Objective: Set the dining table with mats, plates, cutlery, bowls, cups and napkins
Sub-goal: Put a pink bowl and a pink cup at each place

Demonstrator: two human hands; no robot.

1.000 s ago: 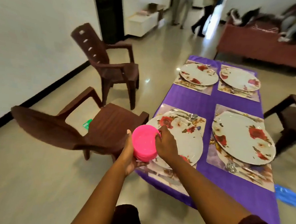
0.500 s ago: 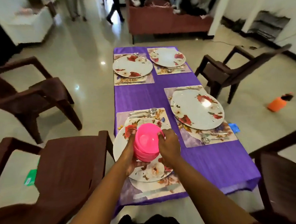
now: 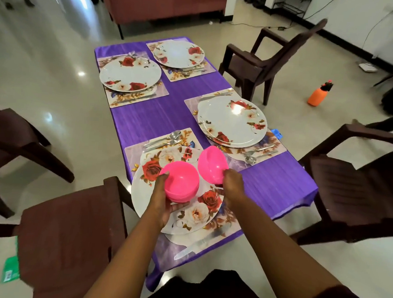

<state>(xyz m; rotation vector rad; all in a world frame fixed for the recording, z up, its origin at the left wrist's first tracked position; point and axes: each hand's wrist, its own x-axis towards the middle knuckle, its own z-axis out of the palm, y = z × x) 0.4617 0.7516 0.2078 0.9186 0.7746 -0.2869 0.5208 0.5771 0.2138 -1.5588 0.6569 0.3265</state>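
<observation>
Bowl step: our left hand (image 3: 163, 199) cupped the bowl stack (image 3: 182, 182); right hand (image 3: 232, 185) pinched one bowl (image 3: 211, 164), free of it. Next: set it on a plate (image 3: 232, 122).

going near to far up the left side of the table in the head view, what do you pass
knife → near-left plate → stack of pink bowls held over it by the left hand → spoon and fork → bare purple cloth → far-left plate

a home dining room: purple-clothed table (image 3: 151, 117), plastic chairs (image 3: 259, 65), sofa (image 3: 166, 3).
</observation>
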